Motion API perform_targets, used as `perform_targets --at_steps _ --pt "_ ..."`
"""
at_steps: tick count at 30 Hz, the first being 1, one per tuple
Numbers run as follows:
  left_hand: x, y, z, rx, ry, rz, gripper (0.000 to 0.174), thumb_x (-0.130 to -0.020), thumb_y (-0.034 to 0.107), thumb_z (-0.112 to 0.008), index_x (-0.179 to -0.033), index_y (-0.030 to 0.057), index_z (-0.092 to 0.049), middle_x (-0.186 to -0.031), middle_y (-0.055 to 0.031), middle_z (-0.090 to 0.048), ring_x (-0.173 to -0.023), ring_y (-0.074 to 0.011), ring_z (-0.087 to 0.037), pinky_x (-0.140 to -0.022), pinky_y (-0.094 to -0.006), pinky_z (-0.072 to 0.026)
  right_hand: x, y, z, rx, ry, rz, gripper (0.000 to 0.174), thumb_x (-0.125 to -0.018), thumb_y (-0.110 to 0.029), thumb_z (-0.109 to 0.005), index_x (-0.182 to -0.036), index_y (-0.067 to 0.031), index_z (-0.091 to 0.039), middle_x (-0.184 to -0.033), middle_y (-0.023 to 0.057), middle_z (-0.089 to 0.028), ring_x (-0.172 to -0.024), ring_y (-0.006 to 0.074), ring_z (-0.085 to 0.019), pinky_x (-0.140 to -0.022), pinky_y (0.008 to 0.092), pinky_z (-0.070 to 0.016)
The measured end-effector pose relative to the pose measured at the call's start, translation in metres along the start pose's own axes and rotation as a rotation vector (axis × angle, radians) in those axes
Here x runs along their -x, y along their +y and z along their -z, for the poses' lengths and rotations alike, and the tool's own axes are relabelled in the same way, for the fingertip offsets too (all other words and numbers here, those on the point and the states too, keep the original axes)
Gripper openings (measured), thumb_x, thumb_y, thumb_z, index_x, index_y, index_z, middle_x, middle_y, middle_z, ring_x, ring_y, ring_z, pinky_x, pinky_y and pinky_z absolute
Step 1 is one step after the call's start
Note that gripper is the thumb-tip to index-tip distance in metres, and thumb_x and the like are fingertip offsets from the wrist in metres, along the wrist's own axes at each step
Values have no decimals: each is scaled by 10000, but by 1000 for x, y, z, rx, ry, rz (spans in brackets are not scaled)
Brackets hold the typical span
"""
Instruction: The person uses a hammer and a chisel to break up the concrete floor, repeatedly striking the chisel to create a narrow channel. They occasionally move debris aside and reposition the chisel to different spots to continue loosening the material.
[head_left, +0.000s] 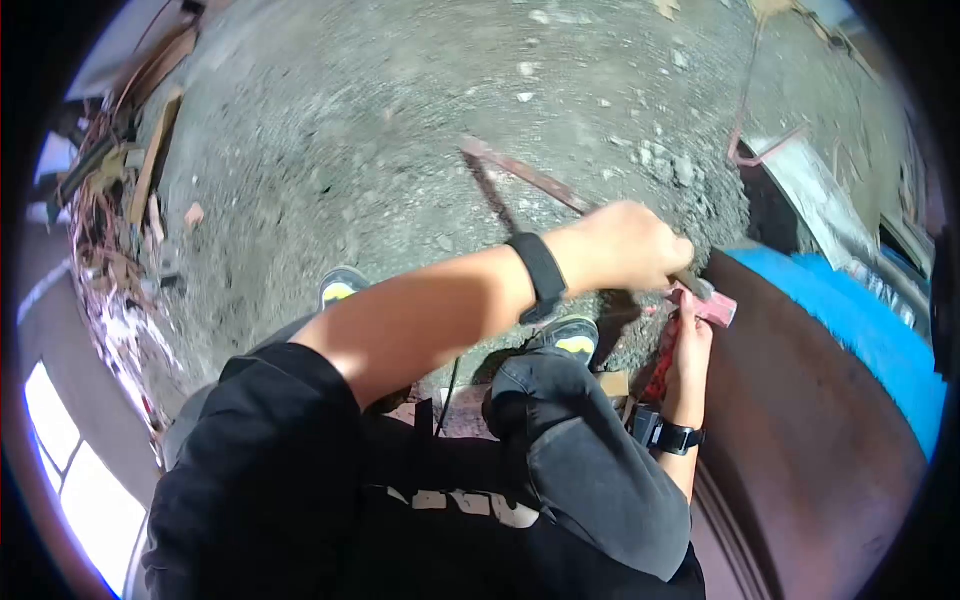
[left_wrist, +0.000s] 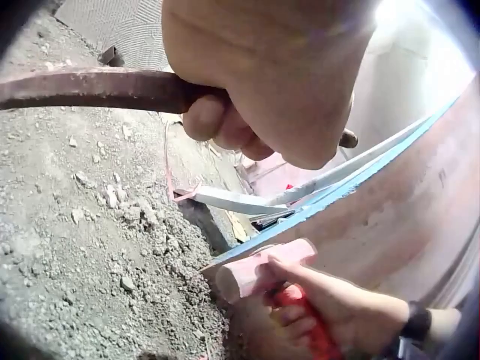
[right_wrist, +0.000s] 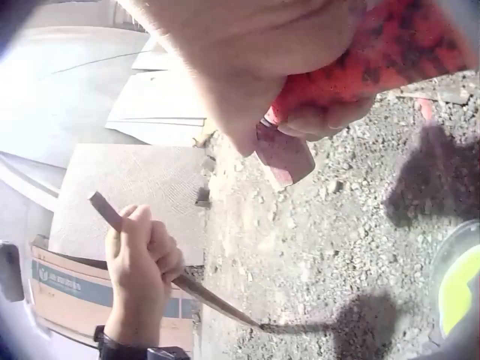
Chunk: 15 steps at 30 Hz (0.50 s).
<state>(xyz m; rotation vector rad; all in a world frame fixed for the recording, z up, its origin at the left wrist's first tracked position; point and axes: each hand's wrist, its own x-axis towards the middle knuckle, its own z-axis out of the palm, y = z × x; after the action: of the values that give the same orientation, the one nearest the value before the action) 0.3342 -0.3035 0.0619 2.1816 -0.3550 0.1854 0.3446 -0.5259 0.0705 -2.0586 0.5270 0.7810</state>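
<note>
My left hand [head_left: 630,245] grips a long, rusty steel chisel [head_left: 540,180] around its upper part, its short top end poking out past the fist. In the right wrist view, the chisel [right_wrist: 221,304] slants down, its tapered tip meeting its shadow at the rough ground. A club hammer [left_wrist: 262,270] with a faded pink head and red handle is held by my right hand [head_left: 690,350], with the thumb lying against the head. The hammer head [head_left: 715,305] is close beside the chisel's top end in the head view.
Rubble and grit cover the ground [head_left: 380,110]. A brown cardboard box with a blue band [right_wrist: 105,292] stands beside the hands. Scrap wood [head_left: 155,155] and debris line the left edge. A pale textured board [right_wrist: 135,191] lies beyond the left hand. The shoes [head_left: 575,340] are close below.
</note>
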Motion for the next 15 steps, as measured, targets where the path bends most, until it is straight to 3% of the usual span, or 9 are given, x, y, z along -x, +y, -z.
perform_targets --at_steps 4,8,10,12,13,15 --pt "-9 -2 6 -36 -90 44 186 -694 234 -641 -743 97 -525 -568 -103 -556 -563 -313 -589 -492 -418 -464 38 -24 28 -243 108 133 382 -884 -441 -506 -729 -92 -501 -513 -41 -356 -406 60 -316 -383 210 -236" --pt "-11 3 8 -60 -187 53 187 -707 228 -633 -759 84 -526 -626 -118 -585 -604 -320 -605 -532 -428 -483 50 -29 40 -707 141 372 456 -875 -493 -479 -839 -42 -525 -536 -26 -359 -430 77 -330 -393 226 -242" --pt "-12 2 3 2 -182 53 181 -694 186 -645 -777 90 -516 -629 -123 -573 -624 -332 -592 -524 -421 -468 49 -21 35 -547 54 509 373 -879 -422 -523 -836 -52 -526 -552 -38 -386 -448 64 -355 -404 217 -268" --pt "-11 0 -2 28 -194 9 181 -706 184 -642 -788 82 -516 -636 -126 -578 -628 -334 -594 -529 -414 -472 41 -34 22 -207 -13 460 262 -869 -311 -570 -871 -51 -538 -575 -46 -421 -468 47 -375 -414 207 -288" --pt "-7 -9 -5 -60 -263 103 183 -710 180 -640 -806 79 -522 -632 -132 -574 -627 -336 -592 -533 -409 -475 38 -39 17 -118 -62 414 215 -863 -258 -590 -891 -48 -546 -589 -49 -439 -479 38 -385 -418 202 -296" --pt "-2 -21 -4 -90 -288 51 182 -711 180 -638 -811 80 -524 -633 -137 -573 -621 -334 -591 -534 -407 -474 38 -40 15 -169 -59 397 191 -843 -170 -605 -952 -22 -550 -712 -20 -500 -574 44 -431 -495 204 -345"
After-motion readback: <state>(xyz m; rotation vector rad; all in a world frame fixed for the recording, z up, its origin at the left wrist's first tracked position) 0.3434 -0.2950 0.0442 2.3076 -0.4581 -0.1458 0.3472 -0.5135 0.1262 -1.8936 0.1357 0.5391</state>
